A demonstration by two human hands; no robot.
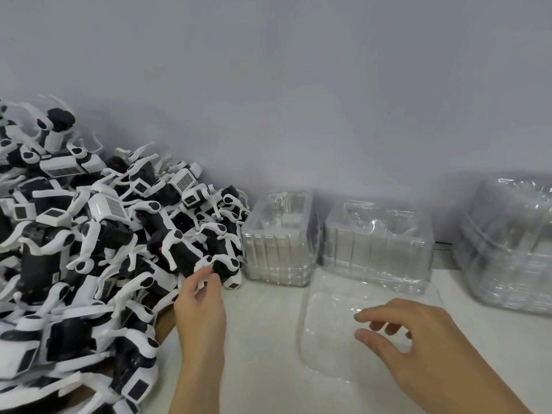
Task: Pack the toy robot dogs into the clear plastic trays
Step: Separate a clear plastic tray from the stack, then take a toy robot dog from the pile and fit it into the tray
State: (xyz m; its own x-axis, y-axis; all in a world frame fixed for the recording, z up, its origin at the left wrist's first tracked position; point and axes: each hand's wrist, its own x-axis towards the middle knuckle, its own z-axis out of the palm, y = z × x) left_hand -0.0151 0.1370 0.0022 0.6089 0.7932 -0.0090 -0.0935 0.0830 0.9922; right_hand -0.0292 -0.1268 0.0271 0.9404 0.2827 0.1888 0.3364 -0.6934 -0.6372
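A pale table (263,339) meets a grey wall. At left, the left hand (200,306) pinches a toy dog (221,268) at the heap's (89,234) edge (tangled legs may drag neighbours off). Lower centre, the right hand (412,330) hovers, fingers loose and holding nothing, over the flimsy clear tray (325,333), which could skid.
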